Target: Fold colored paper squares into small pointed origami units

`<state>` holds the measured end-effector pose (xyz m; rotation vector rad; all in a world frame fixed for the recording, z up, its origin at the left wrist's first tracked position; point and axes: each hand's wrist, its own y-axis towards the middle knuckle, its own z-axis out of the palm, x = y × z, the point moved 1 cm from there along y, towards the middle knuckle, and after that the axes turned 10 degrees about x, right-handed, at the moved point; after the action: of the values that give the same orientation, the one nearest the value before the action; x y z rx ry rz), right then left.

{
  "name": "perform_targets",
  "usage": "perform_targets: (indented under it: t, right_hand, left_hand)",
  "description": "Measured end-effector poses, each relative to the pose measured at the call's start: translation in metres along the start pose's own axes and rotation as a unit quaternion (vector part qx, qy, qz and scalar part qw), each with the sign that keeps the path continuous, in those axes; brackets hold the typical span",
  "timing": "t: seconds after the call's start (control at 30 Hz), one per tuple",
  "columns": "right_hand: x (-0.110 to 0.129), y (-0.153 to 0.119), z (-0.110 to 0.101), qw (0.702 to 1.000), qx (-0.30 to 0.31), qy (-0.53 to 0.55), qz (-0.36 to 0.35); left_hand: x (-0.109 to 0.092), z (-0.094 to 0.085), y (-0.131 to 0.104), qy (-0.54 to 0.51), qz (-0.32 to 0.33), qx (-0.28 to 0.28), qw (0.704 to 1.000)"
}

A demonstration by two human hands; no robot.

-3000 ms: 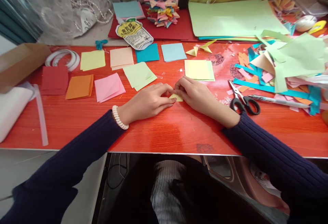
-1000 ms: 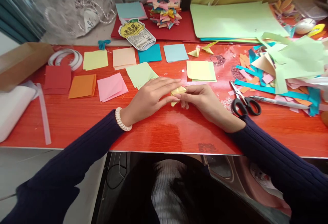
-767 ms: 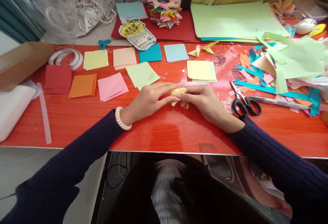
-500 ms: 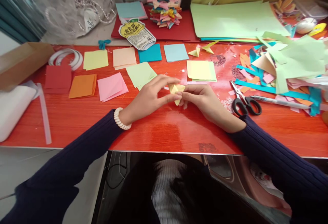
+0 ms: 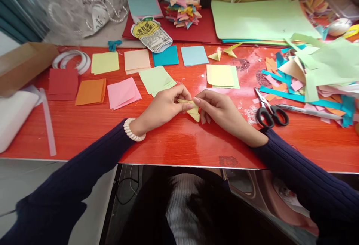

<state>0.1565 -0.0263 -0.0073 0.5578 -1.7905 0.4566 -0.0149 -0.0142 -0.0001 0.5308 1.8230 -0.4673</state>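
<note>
My left hand (image 5: 164,107) and right hand (image 5: 221,110) pinched the folded yellow paper (image 5: 194,115) between them, its corner jutting toward me.

The folded yellow paper (image 5: 194,115) is turned between the fingertips: its lower tip, aimed at six o'clock half a second ago, is now pointed towards five. The left hand's (image 5: 164,107) outstretched fingers are curled in; the right hand's (image 5: 223,111) index finger is arched higher.

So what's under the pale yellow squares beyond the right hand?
Light green paper shows past the right and near edges of the pale yellow squares. The rest is covered, so the number of sheets below can't be told.
</note>
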Motion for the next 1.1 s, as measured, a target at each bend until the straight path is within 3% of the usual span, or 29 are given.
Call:
perform_targets:
  t: [0.13,0.3,0.37,0.57,0.83,0.97,1.1]
  right_hand:
    - [-0.0006,0.0014,-0.0008,0.999,-0.023,0.017,0.020]
    - [0.0016,0.0038,-0.0041,0.989,0.081,0.092,0.086]
    - [0.0032,0.0038,-0.0048,0.987,0.092,0.105,0.084]
    - [0.0038,0.0030,-0.0030,0.987,0.069,0.140,0.036]
    - [0.0050,-0.0005,-0.0026,0.997,0.007,0.070,-0.025]
    - [0.0049,-0.0020,-0.0024,0.998,-0.018,0.003,-0.055]
    - [0.0029,-0.0015,-0.0037,0.994,-0.056,-0.050,-0.074]
  left_hand:
    - [-0.0007,-0.0009,0.0009,-0.050,-0.015,0.004,0.999]
    - [-0.0027,-0.0032,0.0004,-0.083,-0.009,-0.031,0.996]
    - [-0.0029,-0.0035,0.0004,-0.097,-0.005,-0.037,0.995]
    - [0.0009,-0.0058,0.0010,-0.157,-0.017,-0.017,0.987]
    - [0.0040,-0.0067,0.0013,-0.231,-0.044,0.031,0.971]
    - [0.0023,-0.0038,0.0003,-0.181,-0.015,0.004,0.983]
    - [-0.0007,-0.0021,-0.0010,-0.007,0.048,-0.056,0.997]
